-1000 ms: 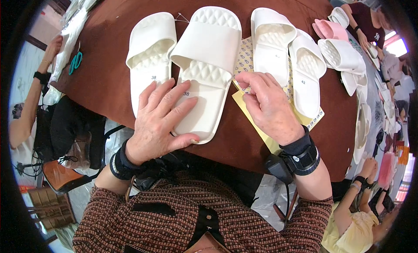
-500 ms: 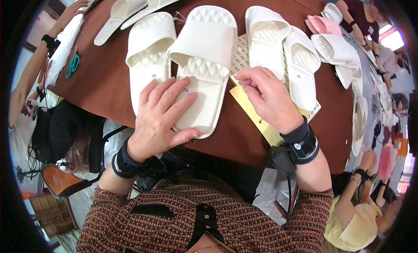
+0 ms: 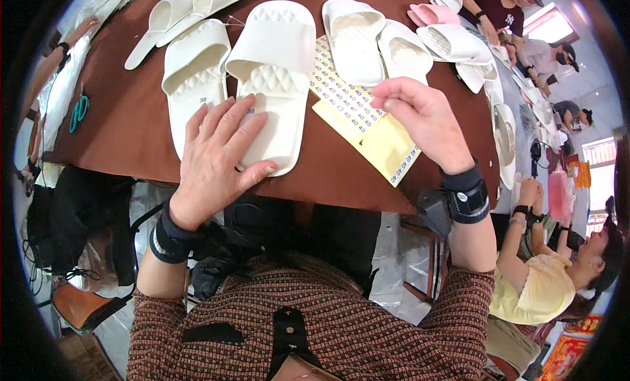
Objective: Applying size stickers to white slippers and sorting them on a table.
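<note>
Slipper (image 3: 272, 86), the white quilted slide under your left hand (image 3: 216, 155), is lying flat on the brown surface (image 3: 131, 119); your palm is spread open and pressing its heel, gripping nothing. It looks like light, soft foam that would flex, so you're best taking it by the strap or side edge. Your right hand (image 3: 423, 119) is hovering with fingertips pinched shut; whether they hold a sticker, I cannot tell. Just beyond lies the yellow sticker sheet (image 3: 374, 135).
</note>
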A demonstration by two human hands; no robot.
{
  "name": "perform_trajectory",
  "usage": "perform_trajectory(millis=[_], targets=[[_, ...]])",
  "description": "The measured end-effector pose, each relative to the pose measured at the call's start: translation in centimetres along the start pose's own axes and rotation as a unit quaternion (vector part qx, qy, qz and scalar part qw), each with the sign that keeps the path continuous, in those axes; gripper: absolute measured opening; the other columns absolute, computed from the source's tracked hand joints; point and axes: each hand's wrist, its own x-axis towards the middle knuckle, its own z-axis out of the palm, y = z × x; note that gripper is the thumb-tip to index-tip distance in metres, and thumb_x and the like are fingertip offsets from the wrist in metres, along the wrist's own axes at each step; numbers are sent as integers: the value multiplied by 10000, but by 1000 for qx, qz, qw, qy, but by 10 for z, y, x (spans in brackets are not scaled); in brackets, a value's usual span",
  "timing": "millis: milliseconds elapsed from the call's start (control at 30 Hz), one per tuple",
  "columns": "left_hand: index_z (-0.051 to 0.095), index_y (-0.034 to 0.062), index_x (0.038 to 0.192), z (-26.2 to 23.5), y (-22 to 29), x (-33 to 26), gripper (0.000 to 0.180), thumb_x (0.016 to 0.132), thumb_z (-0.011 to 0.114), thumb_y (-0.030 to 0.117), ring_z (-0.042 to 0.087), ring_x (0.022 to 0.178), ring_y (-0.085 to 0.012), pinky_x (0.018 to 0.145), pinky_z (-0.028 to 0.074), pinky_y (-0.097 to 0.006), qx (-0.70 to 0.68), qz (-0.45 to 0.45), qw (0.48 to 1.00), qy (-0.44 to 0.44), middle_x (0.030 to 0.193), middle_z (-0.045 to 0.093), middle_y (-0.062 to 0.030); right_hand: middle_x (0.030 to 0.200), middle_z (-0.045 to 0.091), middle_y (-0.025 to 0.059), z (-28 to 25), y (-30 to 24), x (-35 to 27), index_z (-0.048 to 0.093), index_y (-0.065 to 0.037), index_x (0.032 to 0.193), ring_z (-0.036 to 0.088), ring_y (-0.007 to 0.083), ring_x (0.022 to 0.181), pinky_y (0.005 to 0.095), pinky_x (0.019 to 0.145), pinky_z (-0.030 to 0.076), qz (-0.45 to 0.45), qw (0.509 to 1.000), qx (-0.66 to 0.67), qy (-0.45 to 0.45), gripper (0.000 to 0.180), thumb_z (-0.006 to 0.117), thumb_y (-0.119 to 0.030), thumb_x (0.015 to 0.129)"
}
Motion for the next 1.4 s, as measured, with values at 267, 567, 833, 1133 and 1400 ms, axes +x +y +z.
perform_trajectory(millis=[267,567,833,1133,1400], targets=[[615,80,1253,4,0,-1,587,855,650,510,475,1294,-306,1116,296,-513,-15,18,998,61,1391,539,-105,892,675,80,2,5,-58,651,-8,1076,631,115,828,268,760,508,37,994,-86,52,196,551,25,910],[590,68,1311,6,-2,-3,660,880,576,567,433,1348,-329,1151,264,-503,3,-2,1000,23,1462,494,-117,1061,654,137,5,11,-97,617,-21,1124,590,306,1015,383,888,484,-5,978,-190,90,284,608,32,846],[585,63,1317,3,1,0,656,927,506,585,456,1328,-340,1148,263,-498,17,14,1000,22,1452,506,-122,1030,643,145,-8,4,-94,618,-18,1104,584,319,976,393,865,487,-48,959,-262,97,266,606,23,842],[598,57,1287,5,2,0,613,885,598,520,465,1296,-337,1130,280,-505,21,16,999,34,1427,518,-128,998,640,143,-5,-2,-99,616,-25,1072,595,321,997,401,873,491,-44,971,-213,96,231,603,9,844],[593,57,1294,6,0,0,611,885,607,511,469,1293,-330,1127,286,-507,15,23,999,38,1435,509,-124,999,615,122,15,-11,-100,597,-40,1070,578,323,1012,411,916,457,-97,966,-239,10,276,641,5,802]])
